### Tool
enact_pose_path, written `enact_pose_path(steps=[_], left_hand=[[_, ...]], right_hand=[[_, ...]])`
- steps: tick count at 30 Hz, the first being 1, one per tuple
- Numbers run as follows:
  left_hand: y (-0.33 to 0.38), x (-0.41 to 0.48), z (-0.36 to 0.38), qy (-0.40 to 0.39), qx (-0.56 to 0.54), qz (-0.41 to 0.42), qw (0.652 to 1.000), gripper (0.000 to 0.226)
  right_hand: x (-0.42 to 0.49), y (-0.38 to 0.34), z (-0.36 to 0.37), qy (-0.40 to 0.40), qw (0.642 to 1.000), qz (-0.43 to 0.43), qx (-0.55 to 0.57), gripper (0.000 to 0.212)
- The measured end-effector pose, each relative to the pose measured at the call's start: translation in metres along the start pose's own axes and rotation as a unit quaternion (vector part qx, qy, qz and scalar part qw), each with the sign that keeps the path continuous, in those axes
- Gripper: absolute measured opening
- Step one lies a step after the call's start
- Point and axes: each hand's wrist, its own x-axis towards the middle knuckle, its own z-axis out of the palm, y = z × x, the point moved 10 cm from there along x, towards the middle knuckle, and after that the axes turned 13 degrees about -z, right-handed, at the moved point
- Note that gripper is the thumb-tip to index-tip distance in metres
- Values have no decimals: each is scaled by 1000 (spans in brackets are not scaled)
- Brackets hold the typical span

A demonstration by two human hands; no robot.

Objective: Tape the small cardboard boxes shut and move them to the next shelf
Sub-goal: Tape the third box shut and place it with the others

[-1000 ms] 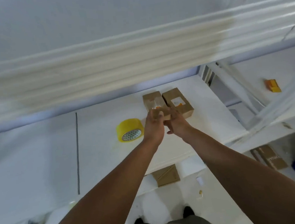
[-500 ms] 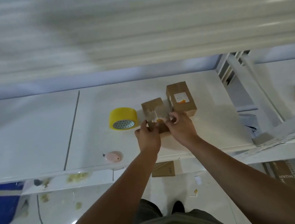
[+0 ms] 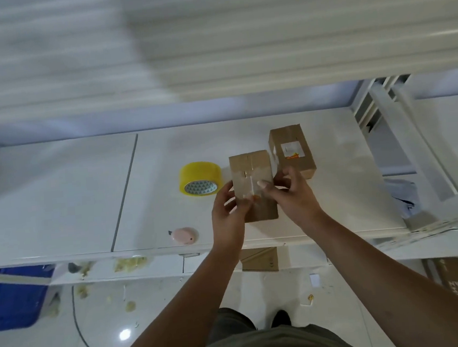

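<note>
- Blue plastic bin (image 3: 9, 300) is sitting on the floor at the near left, below the white shelf (image 3: 58, 202).
- Pink utility cutter (image 3: 185, 236) is lying by the shelf's near edge.
- Yellow tape roll (image 3: 200, 178) is sitting just left of the held box.
- Left hand (image 3: 227, 215) is gripping the small cardboard box (image 3: 251, 168) along its left edge, fingers curled round it.
- Brown box is staying between both hands at mid-shelf, its top flaps folded down; whether it is touching the shelf, I cannot tell.
- Right hand (image 3: 293, 198) is pinching the box's right side, thumb pressing on the top seam.
- Second cardboard box (image 3: 282, 136), bearing a white label, is lying just far-right of it.
</note>
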Motion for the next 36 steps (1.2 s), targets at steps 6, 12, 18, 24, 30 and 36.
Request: enact_pose_path(steps=[6, 12, 18, 24, 30, 36], left_hand=[[18, 17, 6, -12, 8, -55, 998, 39], [16, 16, 12, -11, 40, -38, 998, 34], [8, 18, 6, -3, 48, -48, 998, 36], [1, 18, 3, 22, 82, -36, 996, 54], [-3, 13, -19, 51, 131, 22, 990, 65], [13, 5, -58, 116, 115, 64, 985, 38]], right_hand=[[-11, 7, 12, -32, 994, 20, 103, 49], [-10, 11, 10, -28, 997, 29, 64, 55], [-12, 17, 17, -44, 995, 57, 69, 57], [-11, 26, 22, -24, 995, 82, -43, 52], [-7, 23, 30, -1, 994, 65, -83, 60], [-8, 22, 36, 17, 992, 65, -107, 54]])
